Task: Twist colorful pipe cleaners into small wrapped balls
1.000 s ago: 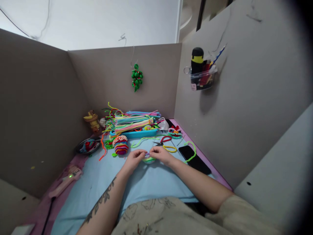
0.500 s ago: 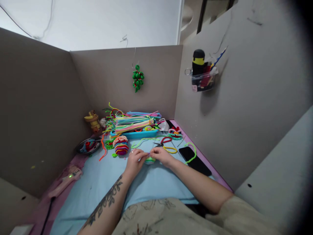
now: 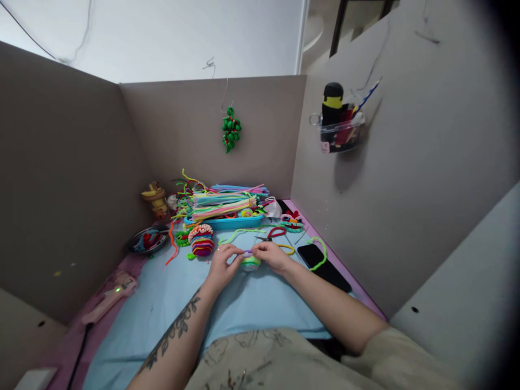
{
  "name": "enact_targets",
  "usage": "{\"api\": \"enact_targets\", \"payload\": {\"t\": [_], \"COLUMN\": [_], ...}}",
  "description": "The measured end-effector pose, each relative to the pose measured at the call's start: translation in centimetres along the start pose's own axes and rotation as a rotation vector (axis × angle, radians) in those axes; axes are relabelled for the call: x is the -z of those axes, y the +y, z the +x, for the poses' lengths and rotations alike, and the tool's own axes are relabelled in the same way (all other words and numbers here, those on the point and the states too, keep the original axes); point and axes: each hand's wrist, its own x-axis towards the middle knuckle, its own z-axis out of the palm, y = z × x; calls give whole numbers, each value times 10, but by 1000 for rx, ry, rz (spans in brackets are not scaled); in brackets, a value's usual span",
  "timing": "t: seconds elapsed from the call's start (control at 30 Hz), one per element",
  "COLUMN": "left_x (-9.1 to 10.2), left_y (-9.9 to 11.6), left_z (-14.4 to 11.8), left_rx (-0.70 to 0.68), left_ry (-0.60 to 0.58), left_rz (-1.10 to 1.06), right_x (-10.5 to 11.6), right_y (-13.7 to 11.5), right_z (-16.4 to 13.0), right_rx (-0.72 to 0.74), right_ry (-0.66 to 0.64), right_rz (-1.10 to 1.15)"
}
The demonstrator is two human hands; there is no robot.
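Since the earlier frames, both hands have stayed close together over the same spot on the surface, with the left hand shifted slightly toward the right one and the small coil now a little nearer the person. Head view: the left hand (image 3: 222,264) is closed, its fingertips pinching one end of a short purple pipe cleaner (image 3: 247,253); the right hand (image 3: 273,255) is closed on the other end, so the piece spans the small gap between the two hands. Just below that gap, a small green and pink coil (image 3: 249,263) rests on the light blue surface (image 3: 170,303), touching or nearly touching the fingers; which of the two cannot be told. Beyond the left hand stands a striped multicoloured ball (image 3: 201,241) of wound pipe cleaners. Behind it, a blue tray (image 3: 227,222) holds a pile of loose pipe cleaners in many colours. Red-handled scissors (image 3: 271,234) lie just beyond the right hand, next to a yellow loop (image 3: 286,248). A black phone (image 3: 323,260) lies to the right, near the partition, with a green pipe cleaner (image 3: 320,248) draped across it. A green ornament (image 3: 231,130) hangs on the back partition, and a clear holder (image 3: 341,132) with a black bottle is fixed to the right partition.
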Motion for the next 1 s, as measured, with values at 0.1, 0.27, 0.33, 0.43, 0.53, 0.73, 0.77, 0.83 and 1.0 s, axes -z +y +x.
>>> {"api": "enact_targets", "payload": {"t": [0.1,0.27,0.33,0.43,0.53,0.73,0.77,0.83,1.0], "left_x": [1,-1,-3,-5,-6,-8,-8,-8,-10], "left_y": [5,6,4,1,-1,1,0,-2,-12], "left_z": [-1,-2,-2,-2,-3,-5,-5,-3,0], "left_rx": [18,8,7,26,60,108,119,178,504], "left_ry": [6,-33,-54,-56,-17,19,36,103,182], "left_rz": [16,98,94,48,-4,-73,-93,-146,-490], "right_x": [0,-2,-2,-1,-2,-7,-7,-7,1], "right_y": [1,6,8,10,11,6,5,4,0], "right_z": [0,1,2,2,2,-2,-2,-2,2], "right_rx": [17,39,44,36,43,55,47,26,-68], "right_ry": [7,2,12,34,50,-42,-41,0,62], "right_rz": [-19,-26,-26,-29,-42,-132,-131,-51,376]}}
